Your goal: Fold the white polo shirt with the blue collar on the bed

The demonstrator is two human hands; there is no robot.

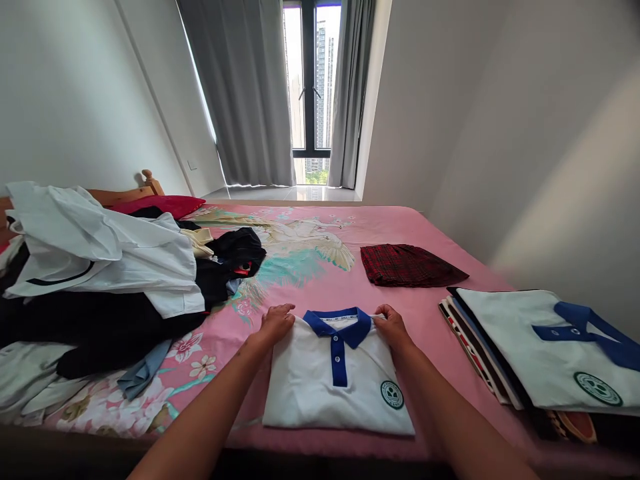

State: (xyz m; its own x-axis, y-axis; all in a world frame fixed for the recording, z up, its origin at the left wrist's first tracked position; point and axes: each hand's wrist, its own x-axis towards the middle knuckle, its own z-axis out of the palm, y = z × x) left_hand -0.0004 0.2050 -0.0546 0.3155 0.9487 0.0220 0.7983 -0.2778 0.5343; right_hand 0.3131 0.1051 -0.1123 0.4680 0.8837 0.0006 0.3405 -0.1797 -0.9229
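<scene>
A white polo shirt (310,393) with a blue collar, blue button placket and round green badge lies folded into a rectangle on the bed, near its front edge. My left hand (278,324) pinches the shirt's top left corner beside the collar. At the top right corner, my right hand (394,328) grips the fabric between thumb and fingers. The collar faces away from me, and the lower edge of the shirt lies toward me.
On the right stands a stack of folded clothes (520,347), topped by a similar white polo. A dark red plaid garment (407,265) lies beyond. Loose clothes (115,267) are heaped on the left. The bed (320,293) has a pink floral cover; a curtained window (313,100) is behind.
</scene>
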